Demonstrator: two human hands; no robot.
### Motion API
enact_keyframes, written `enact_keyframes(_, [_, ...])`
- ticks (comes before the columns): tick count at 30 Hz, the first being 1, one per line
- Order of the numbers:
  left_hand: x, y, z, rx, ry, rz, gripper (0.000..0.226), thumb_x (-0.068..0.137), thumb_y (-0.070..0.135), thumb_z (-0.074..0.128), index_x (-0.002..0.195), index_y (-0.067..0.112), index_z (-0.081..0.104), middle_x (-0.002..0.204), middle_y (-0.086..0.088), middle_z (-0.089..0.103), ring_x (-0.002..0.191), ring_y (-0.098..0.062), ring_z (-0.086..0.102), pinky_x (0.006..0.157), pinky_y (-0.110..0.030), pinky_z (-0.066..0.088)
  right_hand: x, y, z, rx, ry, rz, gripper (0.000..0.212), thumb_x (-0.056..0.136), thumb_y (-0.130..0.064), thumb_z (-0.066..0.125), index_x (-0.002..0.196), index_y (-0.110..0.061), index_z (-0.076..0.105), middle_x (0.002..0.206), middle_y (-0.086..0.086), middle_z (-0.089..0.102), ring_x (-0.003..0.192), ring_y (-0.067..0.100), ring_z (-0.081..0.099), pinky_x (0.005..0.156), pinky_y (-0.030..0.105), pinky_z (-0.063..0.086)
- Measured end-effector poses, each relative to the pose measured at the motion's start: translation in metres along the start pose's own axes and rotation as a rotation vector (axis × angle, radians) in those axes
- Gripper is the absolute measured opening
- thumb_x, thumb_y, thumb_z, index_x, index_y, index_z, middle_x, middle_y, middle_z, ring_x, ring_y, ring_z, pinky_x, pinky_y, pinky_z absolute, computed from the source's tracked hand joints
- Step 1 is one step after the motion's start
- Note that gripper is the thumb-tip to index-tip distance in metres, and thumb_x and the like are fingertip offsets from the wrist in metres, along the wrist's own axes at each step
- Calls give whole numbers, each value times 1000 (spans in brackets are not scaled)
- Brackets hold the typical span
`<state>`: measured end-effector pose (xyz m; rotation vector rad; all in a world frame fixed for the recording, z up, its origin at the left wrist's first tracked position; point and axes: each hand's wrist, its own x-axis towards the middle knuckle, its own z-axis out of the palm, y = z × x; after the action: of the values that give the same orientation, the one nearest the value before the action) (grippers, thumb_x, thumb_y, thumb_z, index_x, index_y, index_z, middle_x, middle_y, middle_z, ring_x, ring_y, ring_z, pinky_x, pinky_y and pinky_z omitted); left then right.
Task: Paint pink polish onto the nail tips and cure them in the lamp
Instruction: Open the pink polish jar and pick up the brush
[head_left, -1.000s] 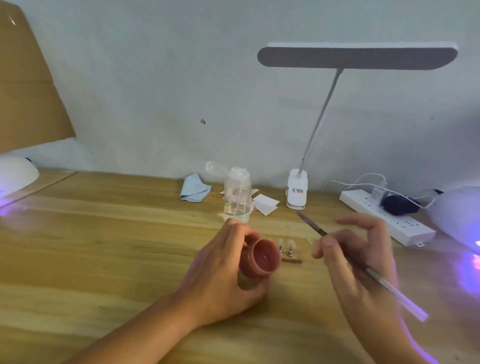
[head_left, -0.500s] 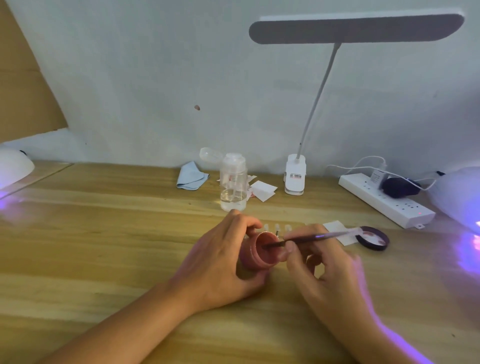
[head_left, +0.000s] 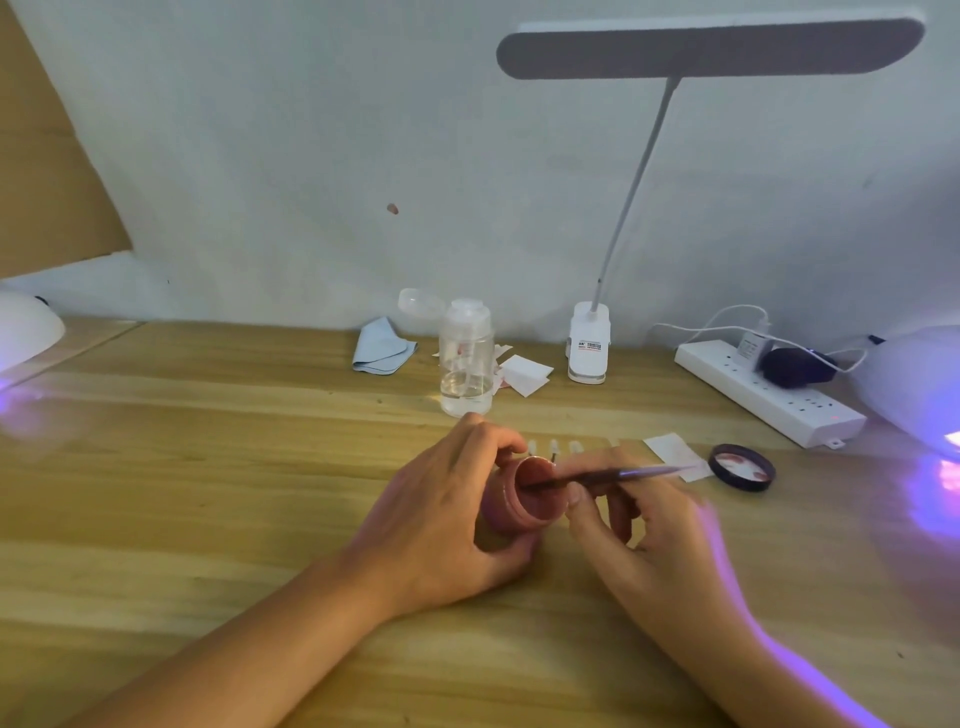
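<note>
**Brush tip in the tilted polish jar**

At the centre of the frame the left hand (head_left: 441, 525) grips a small pink polish jar (head_left: 519, 506). Its fingers curl over the top and the thumb sits beneath, and the jar is tilted with its mouth toward the right. The right hand (head_left: 649, 540) pinches a thin brush (head_left: 613, 475) between thumb and fingers, with the brush tip inside the jar's mouth. Just behind the jar, a row of pale nail tips (head_left: 553, 446) stands on the wooden table (head_left: 208, 467). A black lid (head_left: 741, 466) lies further right, near a white curing lamp (head_left: 914, 379) glowing violet at the right edge.
</note>
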<state>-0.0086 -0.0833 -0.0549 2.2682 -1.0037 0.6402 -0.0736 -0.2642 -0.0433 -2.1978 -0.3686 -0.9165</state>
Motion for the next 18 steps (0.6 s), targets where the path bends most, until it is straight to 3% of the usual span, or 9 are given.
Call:
enact_keyframes(5, [0,1,0,23,17,12,61,69,54,70,119,32,42,112,18,51,98,-1,58,79,-26,53,-2,-1,-2,-14,-8,-3,16,82,-24,63,94,-33,69,58,-15,52,51,12,43,47,9,32])
enact_keyframes(7, [0,1,0,23,37,6,61,68,51,72,118,33,43,112,20,50,97,0,58,78,-26,53,-2,-2,-4,67,21,-14,14,84,-27,60,93,-34,68,61,-7,54,53,14,48,49,21,40])
enact_keyframes(9, [-1,1,0,8,49,1,60,68,50,74,118,33,44,112,21,50,98,1,57,79,-28,54,-5,-4,-6,230,83,13,17,84,-17,61,92,-31,67,66,-2,61,56,19,55,52,35,46])
enact_keyframes(10, [-2,1,0,-6,50,-4,60,68,49,74,118,33,45,112,21,50,98,0,57,80,-29,54,-6,-6,-6,307,117,37,18,84,-12,60,92,-27,66,67,0,64,57,20,58,54,36,48])
enact_keyframes(14, [-1,0,-2,-61,91,-38,59,68,48,72,117,31,43,110,21,51,99,-1,57,81,-27,51,2,-12,-14,603,278,212,6,86,-14,59,89,-10,63,68,10,70,54,13,56,52,21,46])
enact_keyframes(18, [3,-4,-2,-148,253,-147,60,68,47,69,116,28,40,109,14,54,100,-2,56,86,-16,45,26,-6,-24,710,391,437,21,87,-37,68,77,-18,65,64,11,68,48,14,45,45,20,41])
